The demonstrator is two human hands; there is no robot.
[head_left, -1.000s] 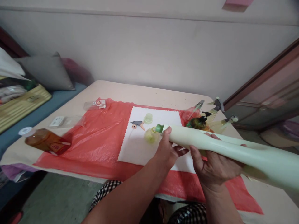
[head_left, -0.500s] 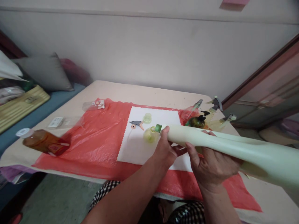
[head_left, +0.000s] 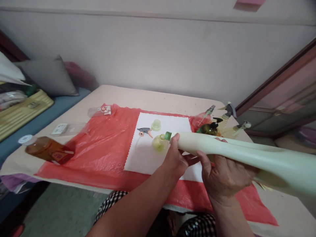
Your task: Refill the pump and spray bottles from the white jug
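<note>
Plain room with a pale wall; a beige table [head_left: 148, 95] spread with a red sheet [head_left: 103, 144] and, on that, a white cloth [head_left: 145, 154].

Above the cloth, held off the table and nearly level: a long pale-green pouch [head_left: 247, 154], running from the right edge of view to the middle. Green spout [head_left: 168, 135] at its far end, right at the mouth of a small yellowish bottle [head_left: 158, 143] standing on the cloth; touching or just above, cannot tell.

Left hand [head_left: 174, 159] closed round the neck just behind the spout, thumb over the top, fingers curled underneath. Right hand [head_left: 225, 174] cupped under the body, fingers wrapped up the far side, thumb on the near side.

Judging from this: steer with the left, carry the weight with the right. Keep the spout centred over the narrow mouth. Squeeze gently, if at all; probably a soft wall and a light, tippable bottle with nothing bracing it. Raise the heavy end slowly.

Close behind the bottle: a loose pale-green cap [head_left: 156, 125] and a grey trigger head [head_left: 145, 131], both within reach of a sliding spout. Under the pouch at the right: a cluster of spray bottles [head_left: 209, 128], easily knocked by a dip of the body. Well apart at the left: an amber bottle [head_left: 46, 149] on its side and two clear packets [head_left: 100, 111]. Beyond the table, a grey pillow [head_left: 49, 75].
</note>
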